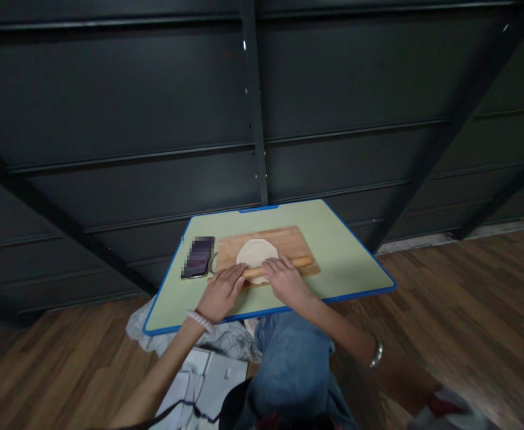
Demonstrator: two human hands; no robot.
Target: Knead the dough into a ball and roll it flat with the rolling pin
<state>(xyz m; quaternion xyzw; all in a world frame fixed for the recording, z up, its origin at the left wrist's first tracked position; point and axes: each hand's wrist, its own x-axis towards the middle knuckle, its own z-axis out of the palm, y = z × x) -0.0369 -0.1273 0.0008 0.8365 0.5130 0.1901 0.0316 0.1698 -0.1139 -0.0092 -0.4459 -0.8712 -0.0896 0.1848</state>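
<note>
A wooden rolling pin (302, 261) lies across the near part of a flat, round sheet of pale dough (256, 251). My left hand (223, 291) presses on the pin's left end, which its fingers cover. Farther right, my right hand (286, 280) rests over the pin with its fingers bent onto it, and the pin's right end sticks out past it. Under the dough is a wooden board (296, 239), its near edge partly hidden by my hands. The dough's near edge shows below the pin, between both hands.
The board sits on a pale green folding table (347, 266) with a blue rim. Left of the board lies a phone (199, 257), partly pixelated. Dark metal panels (154, 89) stand behind the table. White boxes (221, 382) and crumpled plastic (141, 319) are on the wooden floor.
</note>
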